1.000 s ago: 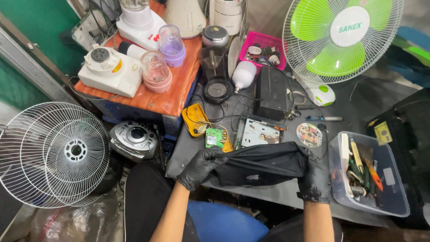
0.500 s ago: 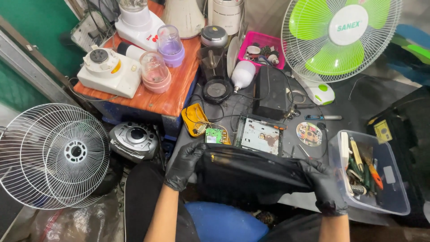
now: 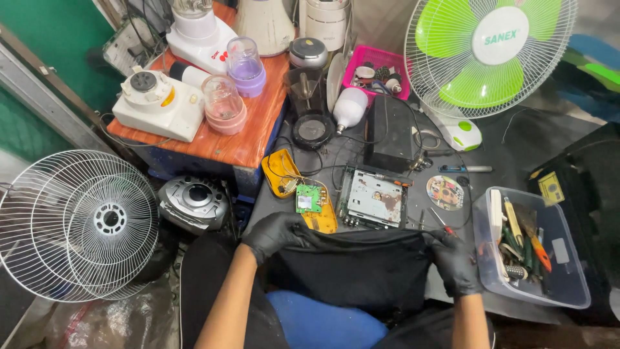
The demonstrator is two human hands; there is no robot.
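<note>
You are at the spreading step: left hand point(image 3: 276, 234) and right hand point(image 3: 454, 260), each grip clenched on the black cloth point(image 3: 361, 268), hold it taut at the surface point(image 3: 516, 148) edge. Next likely calls for even lowering, I judge.

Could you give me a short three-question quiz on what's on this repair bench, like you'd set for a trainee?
1. True or false: both gloved hands grip the same black cloth.
2. Which lies nearest the left hand? A) the green circuit board B) the white bulb C) the clear tool bin
3. What round flat thing lies between the open metal chassis and the tool bin?

Key
1. True: the left hand holds one upper corner, the right hand the other.
2. A.
3. A printed disc.
</note>
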